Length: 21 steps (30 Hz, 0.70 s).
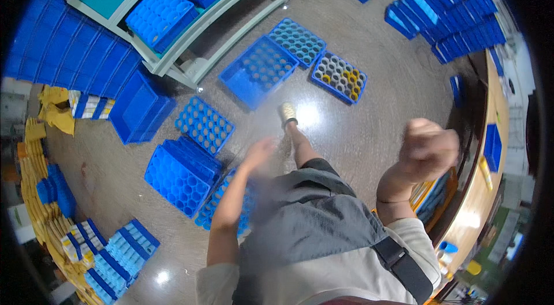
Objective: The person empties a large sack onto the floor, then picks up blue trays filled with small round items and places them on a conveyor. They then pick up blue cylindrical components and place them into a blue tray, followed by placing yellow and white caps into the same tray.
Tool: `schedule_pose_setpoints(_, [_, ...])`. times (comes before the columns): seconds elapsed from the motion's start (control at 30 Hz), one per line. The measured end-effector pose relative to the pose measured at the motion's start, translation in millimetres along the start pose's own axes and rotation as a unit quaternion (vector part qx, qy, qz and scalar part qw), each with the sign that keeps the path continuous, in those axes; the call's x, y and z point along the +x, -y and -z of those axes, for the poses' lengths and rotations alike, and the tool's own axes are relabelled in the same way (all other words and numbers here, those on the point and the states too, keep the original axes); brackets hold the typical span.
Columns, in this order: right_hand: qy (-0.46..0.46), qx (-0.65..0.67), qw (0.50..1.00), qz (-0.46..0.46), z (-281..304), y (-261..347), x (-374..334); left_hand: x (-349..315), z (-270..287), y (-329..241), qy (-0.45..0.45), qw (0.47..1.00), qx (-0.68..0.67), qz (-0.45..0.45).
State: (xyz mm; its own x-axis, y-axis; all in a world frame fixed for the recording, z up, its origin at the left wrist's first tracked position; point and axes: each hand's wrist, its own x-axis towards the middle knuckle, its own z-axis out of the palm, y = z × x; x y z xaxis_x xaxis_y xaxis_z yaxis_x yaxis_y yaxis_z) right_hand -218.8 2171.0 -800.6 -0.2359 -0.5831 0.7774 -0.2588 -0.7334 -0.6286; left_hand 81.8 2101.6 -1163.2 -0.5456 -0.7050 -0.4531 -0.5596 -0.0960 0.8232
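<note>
Floor [352, 143] bears a blue tray [205, 126] left of loose left hand [259, 154], right hand [428, 150] curled.

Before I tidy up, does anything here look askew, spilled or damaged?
Mainly the yellow material at the left: it looks crumpled, whereas the blue tray near the left hand lies flat. Nothing appears clearly spilled or broken.

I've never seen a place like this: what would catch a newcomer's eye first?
Probably the massed blue crates at upper left, then the round-celled trays on the floor near the middle. Closest, the person's raised right hand stands out as a blur at the right.
</note>
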Motion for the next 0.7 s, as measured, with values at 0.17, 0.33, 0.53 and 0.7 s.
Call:
schedule_pose_setpoints(0.17, [0.502, -0.399, 0.763, -0.081, -74.4, -203.3, 39.5, 35.1, 85.4, 46.3, -0.035, 0.955, 0.211, 0.207])
schedule_pose_setpoints(0.33, [0.828, -0.219, 0.494, -0.151, -163.3, -352.8, 59.9, -5.9, 155.6, 91.2, -0.257, 0.948, 0.019, 0.188])
schedule_pose_setpoints(0.53, [0.655, -0.070, 0.744, -0.111, -329.3, -507.5, 141.6, 11.8, 287.2, 124.0, -0.230, 0.944, -0.014, 0.238])
schedule_pose_setpoints(0.7, [0.482, -0.189, 0.849, -0.107, -496.3, -625.0, 191.9, 159.7, 517.7, 103.1, -0.335, 0.936, 0.064, 0.083])
